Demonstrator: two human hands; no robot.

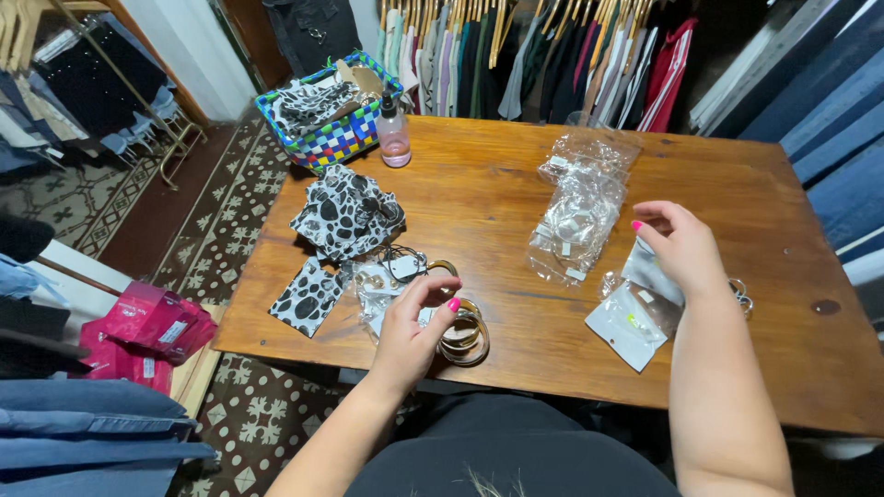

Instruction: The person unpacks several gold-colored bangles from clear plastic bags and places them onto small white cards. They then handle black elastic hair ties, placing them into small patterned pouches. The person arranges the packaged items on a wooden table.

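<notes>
My left hand [412,324] rests near the front edge of the wooden table [516,364], fingertips pinched on a small clear packet [379,293], just left of a stack of gold bangles [465,333]. My right hand [683,247] hovers with fingers curled over small white-backed plastic packets [631,327] at the right. A pile of clear plastic bags [575,216] lies between the two hands, further back. Whether the right hand grips a packet is hidden by the hand itself.
Black-and-white spotted cloth pieces [345,213] lie at the table's left. A woven multicoloured basket [324,136] and a pink spray bottle [394,133] stand at the back left. Hanging clothes [534,55] line the far side. Pink boxes [147,322] sit on a low shelf left.
</notes>
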